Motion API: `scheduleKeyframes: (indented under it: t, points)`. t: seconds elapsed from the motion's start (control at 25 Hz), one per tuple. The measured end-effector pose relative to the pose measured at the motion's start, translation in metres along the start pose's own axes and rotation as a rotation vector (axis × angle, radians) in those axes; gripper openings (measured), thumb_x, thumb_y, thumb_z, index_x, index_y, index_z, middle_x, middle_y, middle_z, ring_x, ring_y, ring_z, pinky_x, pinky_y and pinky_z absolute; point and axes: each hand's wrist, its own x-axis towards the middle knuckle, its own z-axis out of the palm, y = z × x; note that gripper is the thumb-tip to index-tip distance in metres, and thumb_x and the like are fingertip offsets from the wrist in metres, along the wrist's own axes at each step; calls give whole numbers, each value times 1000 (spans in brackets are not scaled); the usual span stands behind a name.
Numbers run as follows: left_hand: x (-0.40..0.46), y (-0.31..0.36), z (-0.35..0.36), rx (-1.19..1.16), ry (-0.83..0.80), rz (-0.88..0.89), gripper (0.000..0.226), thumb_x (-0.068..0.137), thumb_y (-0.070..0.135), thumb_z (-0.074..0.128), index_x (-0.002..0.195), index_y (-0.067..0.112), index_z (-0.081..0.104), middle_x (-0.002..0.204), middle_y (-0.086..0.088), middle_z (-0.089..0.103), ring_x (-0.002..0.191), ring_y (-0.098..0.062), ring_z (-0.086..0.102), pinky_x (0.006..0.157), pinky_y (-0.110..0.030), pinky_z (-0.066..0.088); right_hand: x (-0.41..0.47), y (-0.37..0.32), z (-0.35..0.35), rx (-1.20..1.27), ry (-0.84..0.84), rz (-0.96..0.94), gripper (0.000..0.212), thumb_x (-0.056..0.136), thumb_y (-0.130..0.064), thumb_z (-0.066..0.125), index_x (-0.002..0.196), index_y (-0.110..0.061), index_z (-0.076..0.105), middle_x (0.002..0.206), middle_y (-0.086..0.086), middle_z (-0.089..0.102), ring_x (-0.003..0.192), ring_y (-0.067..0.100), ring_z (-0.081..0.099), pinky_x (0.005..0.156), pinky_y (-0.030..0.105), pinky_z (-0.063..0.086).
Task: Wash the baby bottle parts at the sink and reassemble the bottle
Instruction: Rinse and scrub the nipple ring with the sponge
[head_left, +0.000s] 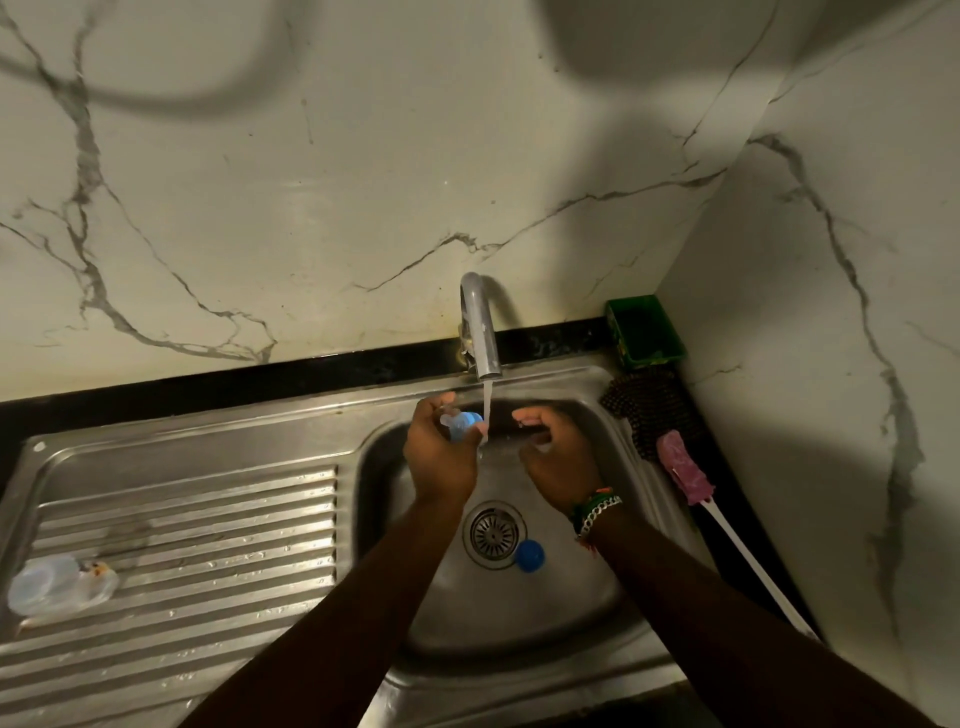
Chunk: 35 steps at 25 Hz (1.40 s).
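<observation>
From the head view, much is dim: my forearms run off the bottom edge, and the nipple's (448, 419) clear tip is hard to make out against my fingers. My left hand (441, 457) curls round the blue collar (464, 426) with the nipple on it, holding it just beside the stream from the tap (480, 327), over the far side of the sink (519, 608). My right hand (558, 457) hangs beside the stream with loosely curled fingers; whether it holds anything I cannot tell. A blue cap (529, 555) lies in the basin, touching the drain (493, 532). The clear bottle (57, 584) lies on its side at the drainboard's (208, 530) left edge, blurred and pale. A pink brush (685, 467) rests along the sink's right edge, its white handle cut off by my right arm.
</observation>
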Motion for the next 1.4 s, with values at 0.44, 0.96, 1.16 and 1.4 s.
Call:
scheduleKeyframes:
  t: [0.44,0.96,1.16,1.4]
  points:
    - [10,22,0,-790,-287,-700,34,103,34,55,117,4,66,92,-13,66,70,-16,56,59,-22,49,100,-64,-7,-231,-366,-160,43,95,-9,64,138,-14,59,128,12,66,116,23,62,103,33,48]
    - [24,6,4,-883,-350,-784,40,101,40,58,115,3,66,91,-13,70,67,-16,61,54,-23,53,120,-33,-11,-815,-335,-436,57,89,-34,56,145,-33,44,138,-3,56,116,26,51,91,46,53]
    - [18,8,7,-747,-260,-624,30,102,35,60,109,7,66,85,-11,68,67,-16,59,54,-21,52,87,-1,-6,-441,-232,-356,64,87,-1,54,146,-22,49,151,5,51,134,29,51,114,44,41]
    - [-4,-33,9,410,-230,391,31,96,32,64,124,19,62,113,-1,64,103,-16,59,85,-28,49,-12,71,-54,-570,402,354,72,92,-27,62,156,-21,30,165,13,23,151,38,22,120,56,21]
